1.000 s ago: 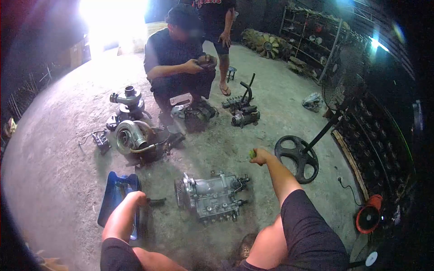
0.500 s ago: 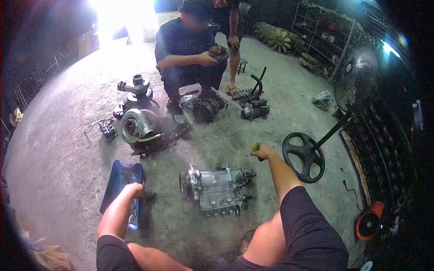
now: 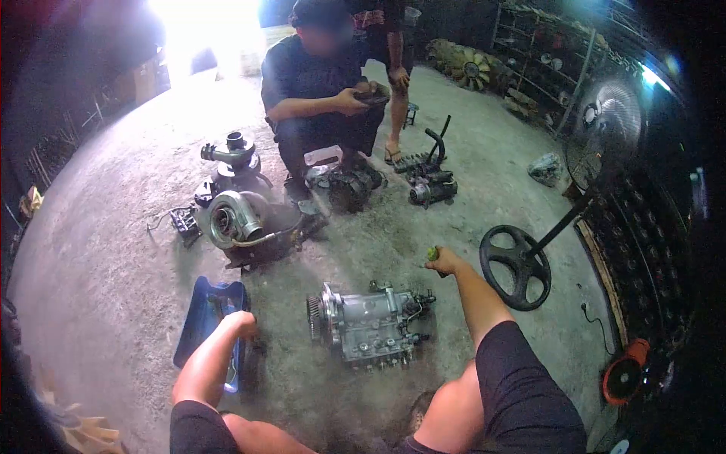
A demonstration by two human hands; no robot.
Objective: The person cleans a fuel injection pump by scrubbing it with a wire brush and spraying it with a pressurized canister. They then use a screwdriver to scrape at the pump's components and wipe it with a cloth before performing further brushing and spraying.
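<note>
A grey metal fuel injection pump (image 3: 370,321), with a toothed gear on its left end, lies on the concrete floor between my hands. My right hand (image 3: 448,262) is closed around a thing with a yellow-green end, beyond the pump's right side; the rest of it is hidden in my fist. My left hand (image 3: 243,324) is over the right edge of a blue plastic tray (image 3: 195,325), left of the pump. Its fingers look curled, with something dark beside them that I cannot make out. A few small parts lie in the tray, partly covered by my forearm.
A turbocharger (image 3: 236,219) and other engine parts stand beyond the tray. Across from me a person (image 3: 321,83) squats holding a dark object, with another person's leg (image 3: 397,113) behind. A standing fan's round base (image 3: 516,267) is at right, near an orange device (image 3: 626,371).
My left hand has shifted right, from over the tray to its right edge. The view has tilted slightly, moving everything a little right and down. My right hand keeps its grip.
</note>
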